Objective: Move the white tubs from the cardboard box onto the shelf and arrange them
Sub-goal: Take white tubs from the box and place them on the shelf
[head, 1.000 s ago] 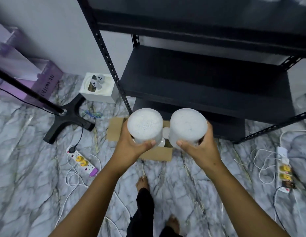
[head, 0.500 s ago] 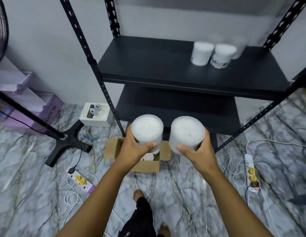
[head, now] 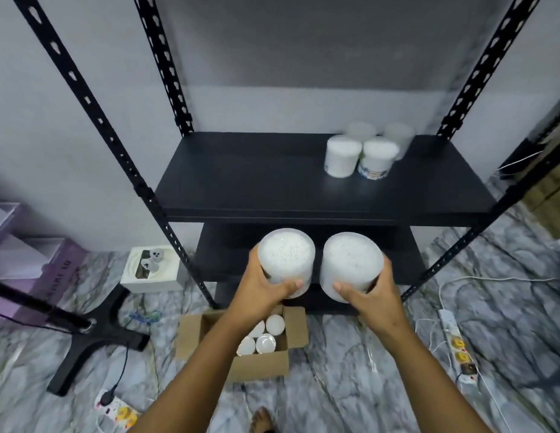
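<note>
My left hand point(head: 260, 290) grips a white tub point(head: 286, 260) and my right hand point(head: 371, 296) grips a second white tub point(head: 350, 264). Both tubs are held side by side in front of the black shelf point(head: 272, 189), below its upper board. Several white tubs point(head: 363, 151) stand together at the back right of that board. On the floor below my arms, the open cardboard box point(head: 257, 365) holds several more white tubs point(head: 264, 335).
Black perforated shelf posts point(head: 141, 189) rise left and right. A fan base point(head: 94, 335), a small white box point(head: 150, 270), purple boxes point(head: 32, 264) and power strips point(head: 458, 348) with cables lie on the marble floor. My foot point(head: 263, 420) is at the bottom edge.
Both hands have lifted the two tubs up away from the box toward the shelf. The view has tilted up, bringing the upper board and its tubs into sight.
</note>
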A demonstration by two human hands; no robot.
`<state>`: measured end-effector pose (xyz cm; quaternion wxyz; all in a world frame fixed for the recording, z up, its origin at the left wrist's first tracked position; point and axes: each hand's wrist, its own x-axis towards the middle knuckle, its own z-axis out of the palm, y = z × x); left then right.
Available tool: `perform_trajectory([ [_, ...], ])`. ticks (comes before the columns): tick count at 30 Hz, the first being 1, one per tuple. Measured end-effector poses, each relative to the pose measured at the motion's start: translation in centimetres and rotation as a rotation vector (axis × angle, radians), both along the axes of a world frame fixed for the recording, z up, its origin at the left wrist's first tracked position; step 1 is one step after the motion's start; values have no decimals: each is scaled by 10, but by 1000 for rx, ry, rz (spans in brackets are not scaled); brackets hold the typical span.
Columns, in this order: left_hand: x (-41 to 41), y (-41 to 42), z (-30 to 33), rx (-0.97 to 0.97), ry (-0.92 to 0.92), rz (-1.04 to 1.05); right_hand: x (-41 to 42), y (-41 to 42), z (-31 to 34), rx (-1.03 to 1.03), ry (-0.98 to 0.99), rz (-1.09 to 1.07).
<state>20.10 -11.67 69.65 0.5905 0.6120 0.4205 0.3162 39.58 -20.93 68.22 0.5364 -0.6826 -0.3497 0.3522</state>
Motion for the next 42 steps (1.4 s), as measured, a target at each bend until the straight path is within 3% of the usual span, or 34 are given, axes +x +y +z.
perform_trajectory([
  [12,94,104,6,47,26,-32,80,90,11,53,-54,-99],
  [22,169,170,-20,58,44,101,165,186,-11,41,-118,47],
  [42,194,245,-42,70,49,234,180,267,-32,101,-93,160],
])
